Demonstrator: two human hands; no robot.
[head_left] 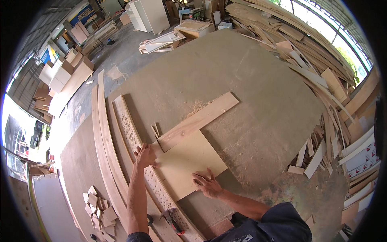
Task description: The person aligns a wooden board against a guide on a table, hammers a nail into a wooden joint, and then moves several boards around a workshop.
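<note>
A pale plywood panel [187, 161] lies flat on a big dusty work table [250, 105]. My left hand [144, 156] grips its far left corner, beside a long perforated strip [133, 137]. My right hand [207, 183] presses flat on the panel's near edge, fingers spread. A long wooden plank [197, 119] lies diagonally across the panel's far edge, with sawdust next to it. Two small wood slivers [155, 130] sit at the plank's left end.
Long curved boards [100, 133] line the table's left edge. A red and black power tool [174, 221] rests near my body. Small offcut blocks [98, 211] are heaped at lower left. Scrap strips [318, 72] pile up on the right. White cabinets [147, 15] stand far back.
</note>
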